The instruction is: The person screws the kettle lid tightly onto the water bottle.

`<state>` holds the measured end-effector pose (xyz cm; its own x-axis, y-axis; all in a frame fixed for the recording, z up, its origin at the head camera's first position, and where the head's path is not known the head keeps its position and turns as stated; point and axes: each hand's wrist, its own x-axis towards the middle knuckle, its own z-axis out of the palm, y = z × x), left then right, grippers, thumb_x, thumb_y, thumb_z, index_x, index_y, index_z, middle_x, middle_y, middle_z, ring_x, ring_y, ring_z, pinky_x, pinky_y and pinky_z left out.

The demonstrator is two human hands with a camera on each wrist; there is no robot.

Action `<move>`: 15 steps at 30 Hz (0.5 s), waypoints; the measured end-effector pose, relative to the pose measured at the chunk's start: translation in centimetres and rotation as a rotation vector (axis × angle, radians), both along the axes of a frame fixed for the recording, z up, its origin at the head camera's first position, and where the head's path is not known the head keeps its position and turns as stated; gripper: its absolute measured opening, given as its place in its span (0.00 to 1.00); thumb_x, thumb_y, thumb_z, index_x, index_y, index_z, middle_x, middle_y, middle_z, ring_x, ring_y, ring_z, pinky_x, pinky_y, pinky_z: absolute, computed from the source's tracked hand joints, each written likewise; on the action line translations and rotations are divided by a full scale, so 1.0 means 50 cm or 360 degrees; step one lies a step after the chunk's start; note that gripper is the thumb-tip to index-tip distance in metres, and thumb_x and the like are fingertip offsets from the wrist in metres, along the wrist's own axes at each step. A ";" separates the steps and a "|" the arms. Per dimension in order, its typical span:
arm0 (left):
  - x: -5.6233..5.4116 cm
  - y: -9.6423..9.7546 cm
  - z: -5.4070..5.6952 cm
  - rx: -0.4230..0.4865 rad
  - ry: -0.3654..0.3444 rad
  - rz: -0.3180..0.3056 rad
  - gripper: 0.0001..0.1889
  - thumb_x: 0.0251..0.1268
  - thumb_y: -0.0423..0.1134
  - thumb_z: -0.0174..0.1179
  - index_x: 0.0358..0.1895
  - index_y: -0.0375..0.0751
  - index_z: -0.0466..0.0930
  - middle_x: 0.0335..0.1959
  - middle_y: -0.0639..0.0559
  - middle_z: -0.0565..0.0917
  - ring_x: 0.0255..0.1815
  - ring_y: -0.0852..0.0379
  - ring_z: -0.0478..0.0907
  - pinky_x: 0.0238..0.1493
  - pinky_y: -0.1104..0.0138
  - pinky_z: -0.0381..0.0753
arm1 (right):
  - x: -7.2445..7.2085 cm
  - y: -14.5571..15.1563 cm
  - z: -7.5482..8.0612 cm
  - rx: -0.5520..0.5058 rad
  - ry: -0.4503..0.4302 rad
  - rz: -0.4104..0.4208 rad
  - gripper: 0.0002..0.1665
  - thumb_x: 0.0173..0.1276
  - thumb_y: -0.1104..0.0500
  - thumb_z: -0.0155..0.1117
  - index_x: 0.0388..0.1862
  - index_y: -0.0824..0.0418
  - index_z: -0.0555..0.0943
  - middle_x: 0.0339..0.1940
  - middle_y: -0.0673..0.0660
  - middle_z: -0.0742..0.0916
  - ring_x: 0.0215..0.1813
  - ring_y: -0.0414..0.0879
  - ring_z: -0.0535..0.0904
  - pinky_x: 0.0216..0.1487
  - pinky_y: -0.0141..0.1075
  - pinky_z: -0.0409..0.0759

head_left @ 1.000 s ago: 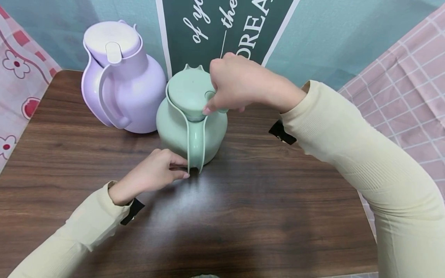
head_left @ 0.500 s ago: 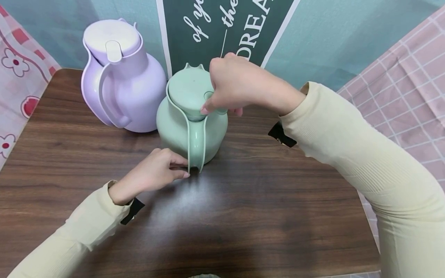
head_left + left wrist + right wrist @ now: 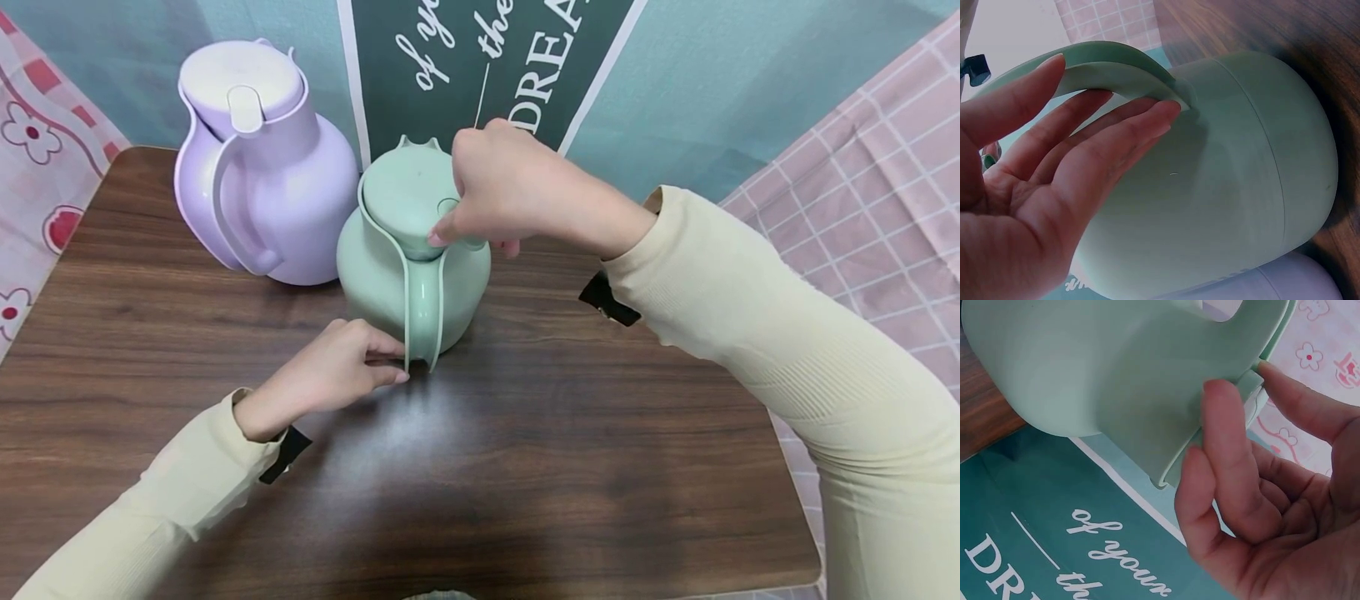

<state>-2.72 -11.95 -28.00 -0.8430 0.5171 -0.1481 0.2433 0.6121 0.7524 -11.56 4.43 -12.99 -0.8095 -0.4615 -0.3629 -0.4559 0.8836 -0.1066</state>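
Note:
A mint-green thermos jug (image 3: 378, 279) stands upright near the back of the table, its handle facing me. My right hand (image 3: 517, 183) grips the right side of its round lid (image 3: 408, 187), thumb at the handle side; the fingers bend over the lid's edge (image 3: 1246, 403) in the right wrist view. My left hand (image 3: 333, 367) holds the lower end of the jug's handle (image 3: 423, 312) from the left. In the left wrist view its fingers reach between handle and body, with the thumb on the outer side. The lid sits in the jug's neck.
A lilac thermos jug (image 3: 300, 200) stands to the left, close beside the green one. Behind both hangs a teal cloth (image 3: 697, 92) with a dark green lettered panel (image 3: 465, 75). Bare brown wood-grain table (image 3: 555, 467) lies in front and to the right.
My right wrist and sleeve have lowered slightly, and the right thumb has shifted a little left along the lid. The left hand and both jugs keep their places.

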 end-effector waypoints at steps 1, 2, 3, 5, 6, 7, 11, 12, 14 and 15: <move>0.000 0.000 0.000 0.0002 0.0003 -0.0003 0.06 0.53 0.33 0.63 0.35 0.40 0.85 0.26 0.58 0.83 0.21 0.64 0.69 0.28 0.67 0.71 | 0.000 0.000 0.000 -0.0006 0.0002 0.0000 0.22 0.55 0.47 0.66 0.14 0.63 0.78 0.08 0.53 0.80 0.13 0.41 0.78 0.26 0.34 0.74; -0.001 0.000 0.000 0.0005 0.0009 -0.0008 0.06 0.53 0.33 0.63 0.35 0.41 0.85 0.25 0.59 0.83 0.20 0.64 0.68 0.28 0.67 0.71 | 0.000 0.000 -0.001 -0.0015 0.0002 0.0002 0.22 0.55 0.47 0.66 0.14 0.63 0.77 0.07 0.53 0.80 0.13 0.41 0.77 0.26 0.35 0.74; -0.001 0.000 0.000 0.0007 0.0016 -0.0012 0.06 0.53 0.33 0.63 0.34 0.41 0.85 0.24 0.59 0.82 0.20 0.64 0.68 0.27 0.67 0.71 | 0.001 0.001 -0.001 -0.0029 0.0000 0.0000 0.22 0.55 0.47 0.66 0.13 0.63 0.77 0.07 0.53 0.80 0.12 0.41 0.77 0.25 0.35 0.74; -0.001 0.000 0.001 0.0010 0.0028 -0.0017 0.05 0.53 0.32 0.63 0.33 0.42 0.85 0.23 0.61 0.81 0.19 0.64 0.67 0.26 0.67 0.70 | 0.000 0.002 -0.002 -0.0046 -0.0007 0.0004 0.22 0.54 0.48 0.66 0.13 0.63 0.77 0.07 0.53 0.79 0.12 0.41 0.77 0.25 0.34 0.74; -0.001 0.000 0.001 0.0008 0.0034 -0.0018 0.05 0.53 0.32 0.64 0.33 0.42 0.85 0.22 0.61 0.81 0.19 0.64 0.67 0.26 0.67 0.70 | 0.000 0.002 -0.002 -0.0052 -0.0010 0.0007 0.22 0.54 0.48 0.66 0.13 0.64 0.77 0.07 0.53 0.79 0.12 0.40 0.77 0.25 0.35 0.74; -0.001 0.000 0.002 0.0006 0.0038 -0.0019 0.05 0.53 0.32 0.64 0.33 0.43 0.85 0.22 0.61 0.80 0.18 0.64 0.67 0.26 0.67 0.70 | 0.000 0.003 -0.002 -0.0053 -0.0008 0.0005 0.21 0.54 0.49 0.66 0.13 0.64 0.76 0.07 0.53 0.79 0.11 0.40 0.77 0.25 0.35 0.75; -0.001 0.000 0.003 0.0001 0.0045 -0.0020 0.04 0.53 0.32 0.64 0.32 0.43 0.85 0.21 0.61 0.80 0.18 0.64 0.67 0.26 0.67 0.70 | -0.003 0.003 -0.001 -0.0034 -0.0012 0.0016 0.20 0.53 0.51 0.66 0.13 0.65 0.76 0.07 0.53 0.79 0.11 0.39 0.77 0.24 0.34 0.75; -0.001 0.000 0.003 0.0001 0.0043 -0.0021 0.04 0.53 0.32 0.64 0.32 0.43 0.85 0.22 0.61 0.80 0.19 0.64 0.67 0.26 0.67 0.70 | -0.003 0.003 0.000 -0.0030 -0.0014 0.0017 0.20 0.53 0.52 0.66 0.13 0.65 0.76 0.07 0.53 0.79 0.11 0.39 0.77 0.24 0.34 0.75; -0.001 0.000 0.003 0.0000 0.0040 -0.0021 0.05 0.53 0.32 0.64 0.33 0.43 0.85 0.22 0.61 0.81 0.19 0.64 0.67 0.27 0.67 0.70 | -0.003 0.003 0.001 -0.0020 -0.0021 0.0020 0.20 0.53 0.52 0.66 0.13 0.65 0.76 0.07 0.53 0.79 0.12 0.39 0.77 0.25 0.34 0.75; -0.001 0.000 0.003 -0.0001 0.0037 -0.0020 0.05 0.53 0.32 0.64 0.33 0.43 0.85 0.23 0.61 0.81 0.19 0.64 0.68 0.27 0.67 0.70 | -0.002 0.002 0.001 -0.0023 -0.0023 0.0021 0.19 0.53 0.52 0.66 0.13 0.66 0.76 0.07 0.53 0.79 0.12 0.39 0.77 0.25 0.34 0.75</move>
<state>-2.76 -11.94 -27.83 -0.8398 0.5274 -0.1290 0.2680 0.6093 0.7463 -11.68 4.56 -12.92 -0.7983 -0.4770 -0.3677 -0.4656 0.8760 -0.1257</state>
